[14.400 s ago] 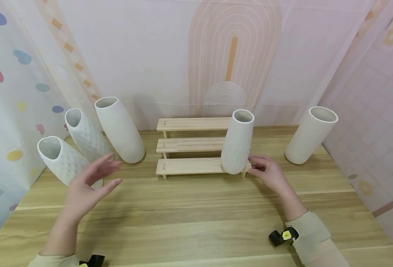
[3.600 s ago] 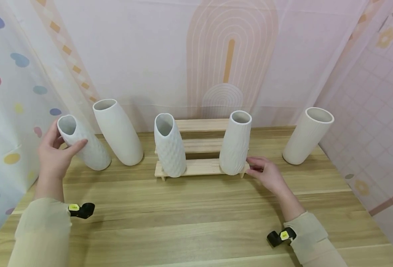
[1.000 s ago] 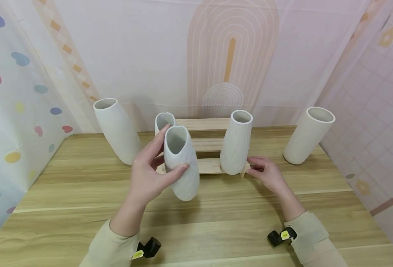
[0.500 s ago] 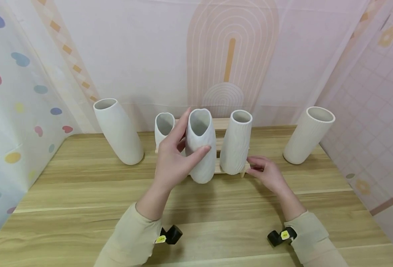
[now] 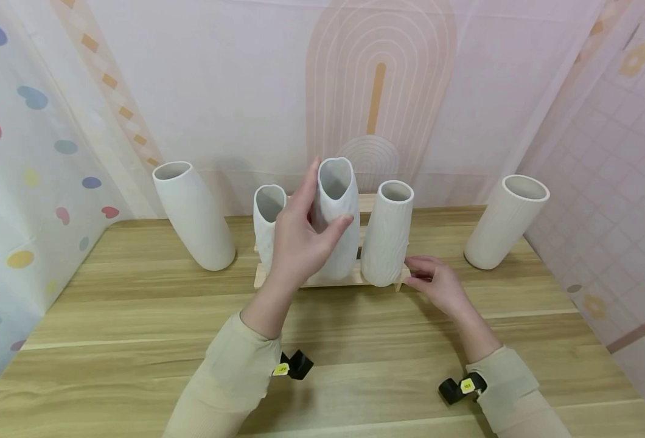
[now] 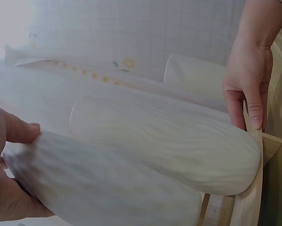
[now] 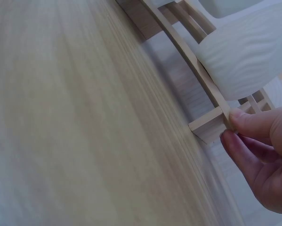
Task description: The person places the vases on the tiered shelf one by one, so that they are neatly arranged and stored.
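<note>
The left hand [image 5: 303, 246] grips a notch-rimmed white vase [image 5: 344, 246], thumb and fingers wrapped around its upper body, probably so the base is free to meet a surface; that base is over the front step of the wooden rack [image 5: 260, 277], between its 2 ends, and I cannot tell whether it touches. The right hand [image 5: 437, 286] pinches the rack's right front end between thumb and fingers, seemingly to steady a light frame. On the rack, a wavy-ridged vase [image 5: 386, 243] stands upright near the right end, while another notch-rimmed vase [image 5: 264, 234] stands at the left end, its base hidden; that spread likely leaves room for 1 between. Beyond the rack, a smooth vase [image 5: 196, 219] stands left and a straighter vase [image 5: 503, 225] right, both on the desk [image 5: 136, 340].
</note>
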{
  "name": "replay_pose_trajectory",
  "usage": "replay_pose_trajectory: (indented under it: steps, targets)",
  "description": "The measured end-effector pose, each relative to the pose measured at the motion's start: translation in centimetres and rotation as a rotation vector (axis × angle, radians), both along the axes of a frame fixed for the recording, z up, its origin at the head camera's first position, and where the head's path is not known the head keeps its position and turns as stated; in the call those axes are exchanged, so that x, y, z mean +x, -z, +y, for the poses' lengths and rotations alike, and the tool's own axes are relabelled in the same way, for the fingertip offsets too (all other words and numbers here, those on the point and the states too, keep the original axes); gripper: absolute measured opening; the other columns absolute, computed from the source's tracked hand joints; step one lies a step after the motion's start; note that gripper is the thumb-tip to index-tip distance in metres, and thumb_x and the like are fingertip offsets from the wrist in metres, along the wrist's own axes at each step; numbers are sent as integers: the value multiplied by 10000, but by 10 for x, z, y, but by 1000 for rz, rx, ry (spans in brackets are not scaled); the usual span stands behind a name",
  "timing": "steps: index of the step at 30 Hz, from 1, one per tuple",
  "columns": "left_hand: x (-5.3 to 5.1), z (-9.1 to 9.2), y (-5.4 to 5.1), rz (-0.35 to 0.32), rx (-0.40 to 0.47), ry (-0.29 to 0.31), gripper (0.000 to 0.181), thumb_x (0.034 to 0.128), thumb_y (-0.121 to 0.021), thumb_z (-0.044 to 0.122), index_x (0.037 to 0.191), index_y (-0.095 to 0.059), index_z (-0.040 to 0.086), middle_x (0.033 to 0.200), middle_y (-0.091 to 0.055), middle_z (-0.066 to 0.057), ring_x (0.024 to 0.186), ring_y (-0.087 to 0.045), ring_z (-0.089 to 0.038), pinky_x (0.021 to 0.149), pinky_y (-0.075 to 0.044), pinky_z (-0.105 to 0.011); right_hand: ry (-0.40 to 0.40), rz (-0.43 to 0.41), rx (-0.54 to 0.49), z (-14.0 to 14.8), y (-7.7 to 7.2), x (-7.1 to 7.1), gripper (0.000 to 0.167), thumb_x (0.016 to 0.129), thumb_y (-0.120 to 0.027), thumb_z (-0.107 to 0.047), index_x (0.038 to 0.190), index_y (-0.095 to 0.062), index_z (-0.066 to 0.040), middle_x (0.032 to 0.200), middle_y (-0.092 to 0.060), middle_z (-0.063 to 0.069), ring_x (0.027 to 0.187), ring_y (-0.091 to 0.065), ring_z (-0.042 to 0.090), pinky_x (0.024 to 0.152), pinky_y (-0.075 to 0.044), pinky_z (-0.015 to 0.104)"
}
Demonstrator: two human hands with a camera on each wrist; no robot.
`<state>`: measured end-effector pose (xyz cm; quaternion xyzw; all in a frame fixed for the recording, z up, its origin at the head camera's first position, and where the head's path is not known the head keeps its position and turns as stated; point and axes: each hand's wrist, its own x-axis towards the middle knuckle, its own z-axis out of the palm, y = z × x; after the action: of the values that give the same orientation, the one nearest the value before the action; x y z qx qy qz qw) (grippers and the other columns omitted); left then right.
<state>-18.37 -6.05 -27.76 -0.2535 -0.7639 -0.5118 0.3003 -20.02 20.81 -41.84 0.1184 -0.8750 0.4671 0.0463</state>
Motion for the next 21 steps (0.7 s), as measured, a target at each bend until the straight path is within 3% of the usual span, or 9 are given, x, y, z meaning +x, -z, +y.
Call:
replay_pose_trajectory:
  steps: [15,21]
  targets:
    - [-29,13,-12,-106,46,8,822,816,-754,-3,1524,-335,3,1468,-484,-140,1295,-497,-186,1076,-380,-266,8,-2,0,1,-1,1,394,892,-725,-24,1255,-628,92,1282,-585,244,1039,-648,345,878,-532,358]
    - [-36,15,-12,-155,20,-23,825,835,-750,22,1539,-321,32,1503,-448,-109,1331,-459,-174,1091,-360,-260,7,-3,-3,0,-1,2,399,892,-727,-28,1258,-625,94,1285,-580,248,1043,-647,348,879,-532,351]
